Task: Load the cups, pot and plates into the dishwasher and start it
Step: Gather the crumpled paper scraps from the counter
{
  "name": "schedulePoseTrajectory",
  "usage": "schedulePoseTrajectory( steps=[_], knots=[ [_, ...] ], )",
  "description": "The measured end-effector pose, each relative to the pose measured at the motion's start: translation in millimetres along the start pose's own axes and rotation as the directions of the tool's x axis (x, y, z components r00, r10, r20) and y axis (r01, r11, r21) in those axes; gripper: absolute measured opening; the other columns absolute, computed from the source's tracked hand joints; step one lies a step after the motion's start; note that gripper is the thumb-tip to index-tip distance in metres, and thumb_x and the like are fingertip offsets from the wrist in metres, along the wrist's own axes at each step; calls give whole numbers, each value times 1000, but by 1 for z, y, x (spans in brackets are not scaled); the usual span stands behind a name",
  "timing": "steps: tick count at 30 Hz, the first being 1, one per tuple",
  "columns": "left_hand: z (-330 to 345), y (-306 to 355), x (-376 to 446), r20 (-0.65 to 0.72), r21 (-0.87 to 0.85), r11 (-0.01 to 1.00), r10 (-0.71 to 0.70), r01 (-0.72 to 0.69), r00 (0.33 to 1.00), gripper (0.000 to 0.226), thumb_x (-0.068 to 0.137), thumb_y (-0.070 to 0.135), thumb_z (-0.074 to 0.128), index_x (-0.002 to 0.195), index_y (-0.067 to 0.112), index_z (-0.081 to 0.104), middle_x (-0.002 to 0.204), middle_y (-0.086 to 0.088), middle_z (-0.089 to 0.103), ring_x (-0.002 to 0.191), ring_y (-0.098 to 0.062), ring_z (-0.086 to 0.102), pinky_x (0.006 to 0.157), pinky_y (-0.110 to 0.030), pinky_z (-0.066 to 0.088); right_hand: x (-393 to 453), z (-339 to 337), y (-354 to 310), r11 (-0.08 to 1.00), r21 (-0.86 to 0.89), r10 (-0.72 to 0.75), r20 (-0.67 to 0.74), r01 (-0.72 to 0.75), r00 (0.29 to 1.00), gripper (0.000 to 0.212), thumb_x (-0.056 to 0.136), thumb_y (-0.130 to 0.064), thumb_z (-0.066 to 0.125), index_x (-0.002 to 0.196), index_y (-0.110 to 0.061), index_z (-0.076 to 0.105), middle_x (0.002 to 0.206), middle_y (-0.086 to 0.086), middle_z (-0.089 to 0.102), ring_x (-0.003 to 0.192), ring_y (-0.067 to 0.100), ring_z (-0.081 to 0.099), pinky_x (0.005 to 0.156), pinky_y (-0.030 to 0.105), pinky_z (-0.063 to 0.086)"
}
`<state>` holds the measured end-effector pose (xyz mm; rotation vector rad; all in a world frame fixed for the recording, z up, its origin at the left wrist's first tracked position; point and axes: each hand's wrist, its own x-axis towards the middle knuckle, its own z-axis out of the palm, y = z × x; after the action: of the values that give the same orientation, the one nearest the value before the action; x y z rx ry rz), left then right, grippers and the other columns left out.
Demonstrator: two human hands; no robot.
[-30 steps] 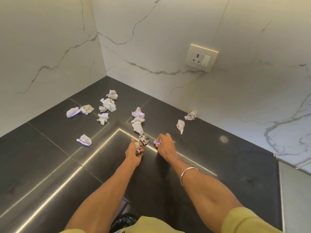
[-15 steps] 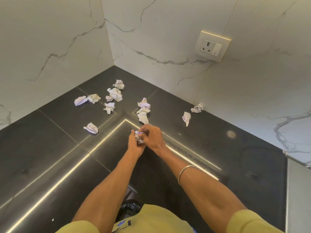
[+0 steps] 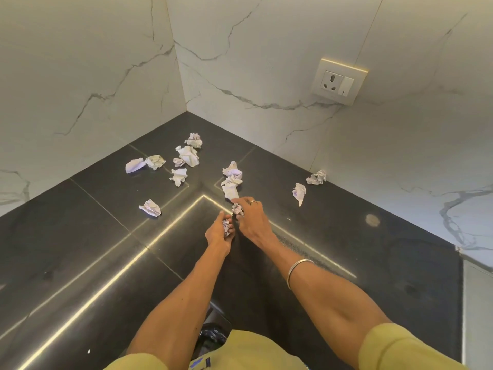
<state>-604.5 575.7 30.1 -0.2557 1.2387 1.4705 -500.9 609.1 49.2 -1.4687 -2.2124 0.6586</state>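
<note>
Left hand [image 3: 219, 233] clutches a paper wad [image 3: 226, 226], right hand [image 3: 249, 218] pinches another [image 3: 237, 209]: feather-light, crushable, grabbable anywhere.

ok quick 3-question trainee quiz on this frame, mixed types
1. True or false: the left hand holds crumpled paper.
2. The wall socket is on which side of the corner? A) left wall B) right wall
3. Fill in: the right hand reaches for a paper ball on the dark ____.

Key: 1 true; 2 B; 3 countertop.
</note>
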Motion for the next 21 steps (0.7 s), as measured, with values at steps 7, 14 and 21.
schedulePoseTrajectory(
  steps=[7, 14, 21],
  knots=[
    [-1, 0, -6, 1, 25, 1000, 10, -10, 1000, 19, 90, 18, 69, 86, 0, 68, 70, -9, 64, 49, -12, 52, 42, -20, 40, -8, 11, 13, 1000, 28, -7, 20, 6, 1000, 50, 74, 14, 52, 109, -17, 69, 109, -2, 57, 101, 19, 56, 77, 25, 50],
    [-2, 0, -7, -2, 42, 999, 12, -12, 1000, 22, 91, 21, 69, 87, -1, 69, 71, -10, 64, 52, -12, 53, 44, -21, 43, -12, 6, 13, 978, 165, 143, -87, -128, 986, 27, 85, 5, 61, 100, -16, 70, 95, -2, 63, 87, 10, 58, 72, 17, 40],
    [7, 1, -4, -69, 45, 999, 25, -22, 997, 28, 88, 27, 72, 89, -1, 68, 78, -12, 68, 59, -15, 62, 53, -25, 53, -16, -1, -3, 936, 351, 75, -141, -21, 987, 22, 90, -5, 61, 98, -23, 71, 92, -13, 70, 84, -4, 64, 72, 8, 45]
  ],
)
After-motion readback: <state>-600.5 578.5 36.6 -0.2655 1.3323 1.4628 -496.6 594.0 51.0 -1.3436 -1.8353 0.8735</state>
